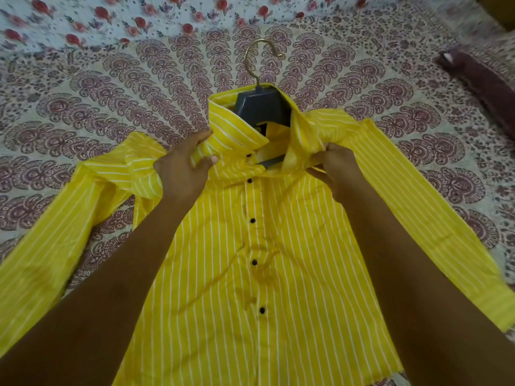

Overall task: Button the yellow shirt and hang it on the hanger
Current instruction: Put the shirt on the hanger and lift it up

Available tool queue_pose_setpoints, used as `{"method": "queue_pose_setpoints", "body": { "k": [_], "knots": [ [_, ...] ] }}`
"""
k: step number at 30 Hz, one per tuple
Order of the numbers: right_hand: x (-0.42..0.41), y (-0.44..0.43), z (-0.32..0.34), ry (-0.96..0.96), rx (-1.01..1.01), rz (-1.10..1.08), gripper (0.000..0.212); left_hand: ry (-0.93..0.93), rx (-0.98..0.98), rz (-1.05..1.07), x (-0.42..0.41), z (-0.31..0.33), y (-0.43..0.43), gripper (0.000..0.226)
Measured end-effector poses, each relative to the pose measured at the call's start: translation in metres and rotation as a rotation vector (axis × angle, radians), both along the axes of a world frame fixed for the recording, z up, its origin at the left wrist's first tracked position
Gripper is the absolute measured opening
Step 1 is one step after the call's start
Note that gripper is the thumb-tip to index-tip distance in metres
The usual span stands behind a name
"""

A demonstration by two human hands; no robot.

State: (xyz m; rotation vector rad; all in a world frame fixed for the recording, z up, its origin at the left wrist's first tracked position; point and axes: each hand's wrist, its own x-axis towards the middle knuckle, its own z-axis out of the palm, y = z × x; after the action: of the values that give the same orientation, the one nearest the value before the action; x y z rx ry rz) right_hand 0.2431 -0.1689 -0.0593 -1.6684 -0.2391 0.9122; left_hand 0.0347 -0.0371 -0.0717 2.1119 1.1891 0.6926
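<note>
The yellow shirt (250,274) with thin white stripes lies face up on the bed, sleeves spread to both sides. Several dark buttons run down its closed front; the collar stands open. A dark hanger (260,107) with a brass hook (262,55) sits inside the neck opening, its arms mostly hidden under the cloth; one arm shows below the collar. My left hand (181,168) grips the left shoulder fabric beside the collar. My right hand (338,171) pinches bunched cloth at the right shoulder.
A patterned bedspread (111,107) with maroon motifs covers the whole surface under the shirt. A floral sheet (139,18) lies along the far edge. A dark maroon cushion (482,79) rests at the right.
</note>
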Motion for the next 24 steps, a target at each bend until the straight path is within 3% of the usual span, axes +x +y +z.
{"method": "queue_pose_setpoints", "body": {
  "k": [5,8,12,14,21,23,24],
  "knots": [
    [-0.006,0.008,0.002,0.092,0.140,-0.069,0.014,-0.027,0.012,-0.068,-0.001,-0.003,0.005,0.061],
    [-0.008,0.014,-0.002,0.072,0.244,0.006,0.023,-0.043,0.023,-0.098,-0.001,-0.006,0.008,0.054],
    [-0.003,0.013,-0.015,-0.512,0.147,0.106,0.027,-0.049,0.016,-0.133,-0.006,-0.008,0.015,0.054],
    [0.000,0.014,-0.017,-0.648,0.109,0.081,0.026,-0.021,0.035,-0.124,-0.008,-0.006,0.017,0.053],
    [0.014,0.029,0.004,-0.601,0.127,0.133,0.017,0.007,0.095,-0.113,-0.004,-0.002,0.010,0.046],
    [0.018,0.034,0.009,-0.610,0.108,0.146,0.005,0.005,0.095,-0.127,-0.004,-0.001,0.011,0.046],
    [0.018,0.035,0.011,-0.595,0.097,0.152,0.015,0.006,0.103,-0.141,-0.004,-0.001,0.011,0.046]
  ]
}}
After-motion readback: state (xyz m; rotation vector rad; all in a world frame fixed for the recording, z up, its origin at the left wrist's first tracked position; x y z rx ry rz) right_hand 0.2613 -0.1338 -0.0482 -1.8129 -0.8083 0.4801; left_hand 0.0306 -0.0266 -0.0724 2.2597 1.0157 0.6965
